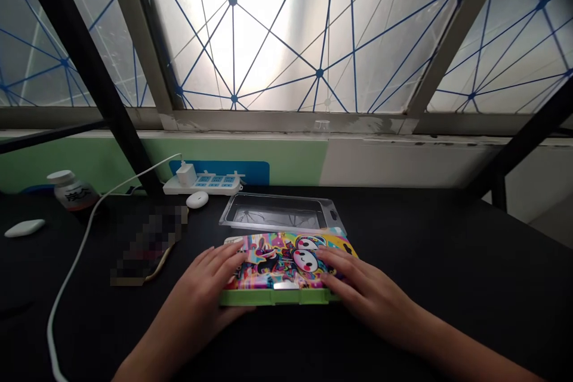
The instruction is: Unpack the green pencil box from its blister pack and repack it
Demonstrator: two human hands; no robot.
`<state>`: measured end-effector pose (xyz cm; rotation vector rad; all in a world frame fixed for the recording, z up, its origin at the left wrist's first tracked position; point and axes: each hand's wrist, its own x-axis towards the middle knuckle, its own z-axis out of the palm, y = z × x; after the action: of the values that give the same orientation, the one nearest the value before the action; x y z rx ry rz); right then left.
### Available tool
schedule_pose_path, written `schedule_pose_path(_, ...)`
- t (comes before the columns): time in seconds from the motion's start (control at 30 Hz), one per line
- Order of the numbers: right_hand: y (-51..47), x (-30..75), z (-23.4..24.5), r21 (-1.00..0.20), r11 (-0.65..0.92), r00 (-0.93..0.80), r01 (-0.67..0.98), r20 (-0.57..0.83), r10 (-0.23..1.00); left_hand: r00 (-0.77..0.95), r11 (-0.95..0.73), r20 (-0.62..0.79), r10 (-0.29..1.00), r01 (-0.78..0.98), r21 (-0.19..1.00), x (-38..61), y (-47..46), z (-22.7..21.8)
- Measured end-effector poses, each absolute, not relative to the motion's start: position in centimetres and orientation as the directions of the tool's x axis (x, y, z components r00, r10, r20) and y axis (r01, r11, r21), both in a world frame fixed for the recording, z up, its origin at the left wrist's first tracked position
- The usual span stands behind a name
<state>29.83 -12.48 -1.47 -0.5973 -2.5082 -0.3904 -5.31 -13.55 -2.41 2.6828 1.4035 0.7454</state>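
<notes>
In the head camera's view, a brightly printed case (280,262) with a green front edge is seen lying flat on a black surface (447,250), framed from both sides by a person's two bare hands. By the left hand (201,289), the case's left end is covered; its fingers (230,259) are stretched out close together over the lid, and its thumb is extended low along the green front edge. By the right hand (371,292), the right end is covered, its fingers (342,265) slightly parted and laid across the printed lid, its thumb hidden from sight. The case is touched by both hands, but whether it is firmly gripped by either cannot be told. Just behind it, a clear plastic shell (273,213) is placed. Farther back, a white plug (186,175) is set in a power strip (215,184), and from it a white cable (76,262) is run forward past a blurred-out object (150,245). A white-capped bottle (74,191) is seen at far left, below windows (277,30) crossed by blue lines.
</notes>
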Motion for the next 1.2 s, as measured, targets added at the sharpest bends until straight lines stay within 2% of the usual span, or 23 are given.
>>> schedule_pose_path(0.07,-12.5,30.0,-1.9,0.088,0.872,-0.778,0.481,0.501,0.379,0.404,-0.498,0.303,0.863,0.782,0.374,-5.7,-13.8,-3.1)
schedule_pose_path(0.17,-12.1,30.3,-1.9,-0.071,0.847,-0.757,0.527,0.413,0.506,0.356,-0.405,0.194,0.914,0.772,0.490,-5.9,-13.9,-3.1)
schedule_pose_path(0.3,-11.6,30.9,-1.8,-0.203,0.766,-0.678,0.610,0.366,0.637,0.304,-0.350,0.180,0.936,0.736,0.580,-5.6,-13.9,-2.5)
schedule_pose_path(0.47,-11.1,31.1,-0.9,-0.409,0.704,-0.619,0.580,0.341,0.708,0.217,-0.268,0.160,0.963,0.692,0.670,-5.2,-14.0,-2.3)
schedule_pose_path(0.57,-10.0,30.8,0.4,-0.575,0.576,-0.471,0.581,0.340,0.814,0.186,-0.241,0.155,0.970,0.664,0.708,-4.9,-14.2,-2.5)
schedule_pose_path(0.63,-8.8,30.5,1.2,-0.640,0.487,-0.336,0.595,0.352,0.874,0.183,-0.233,0.148,0.972,0.658,0.716,-4.7,-14.4,-2.6)
schedule_pose_path(0.73,-7.3,30.1,1.5,-0.636,0.415,-0.183,0.651,0.399,0.899,0.161,-0.189,0.107,0.981,0.677,0.711,-4.4,-14.7,-2.6)
schedule_pose_path(0.83,-7.0,30.4,1.0,-0.587,0.431,-0.152,0.686,0.464,0.873,0.142,-0.155,0.076,0.987,0.705,0.692,-4.5,-14.7,-2.3)
schedule_pose_path(0.93,-8.3,31.2,0.4,-0.471,0.584,-0.352,0.661,0.493,0.796,0.143,-0.151,0.068,0.987,0.722,0.675,-4.6,-14.4,-2.0)
schedule_pose_path(1.03,-10.0,32.0,-0.2,-0.320,0.728,-0.598,0.606,0.420,0.682,0.134,-0.165,0.096,0.986,0.744,0.648,-4.4,-14.0,-1.7)
schedule_pose_path(1.1,-10.8,32.4,-0.6,-0.273,0.745,-0.636,0.609,0.393,0.664,0.133,-0.181,0.122,0.983,0.753,0.633,-4.2,-13.7,-1.6)
schedule_pose_path(1.2,-11.0,32.7,-0.8,-0.351,0.657,-0.530,0.667,0.396,0.750,0.178,-0.247,0.172,0.969,0.748,0.616,-4.0,-13.6,-1.6)
